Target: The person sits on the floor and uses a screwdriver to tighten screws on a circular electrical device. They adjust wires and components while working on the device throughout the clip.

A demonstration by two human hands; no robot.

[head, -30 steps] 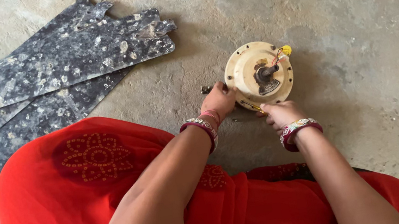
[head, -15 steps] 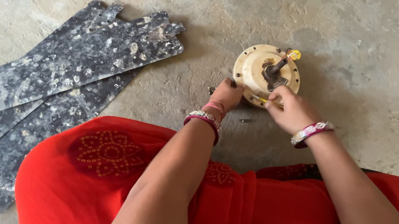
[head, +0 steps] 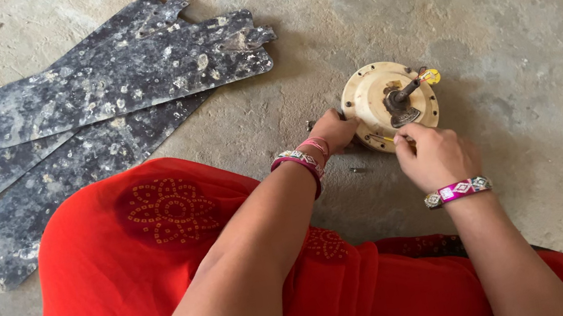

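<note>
A round cream-coloured fan motor housing (head: 375, 94) with a dark central shaft lies on the concrete floor. My left hand (head: 332, 130) grips its left rim, fingers curled around the edge. My right hand (head: 435, 153) rests against its near edge, fingers closed at the rim; what they pinch is hidden. A small yellow tag (head: 430, 75) sticks out at the housing's far right. A small dark screw (head: 357, 169) lies on the floor between my wrists. Both wrists wear beaded bangles.
Three dusty, speckled dark fan blades (head: 115, 86) lie stacked and fanned out on the floor at the upper left. My red garment (head: 165, 272) covers my lap in the lower half of the view. The concrete floor (head: 538, 30) is rough and stained.
My right hand has slid up from beside the housing onto its near edge. My left hand stays on the left rim. The view has shifted slightly.
</note>
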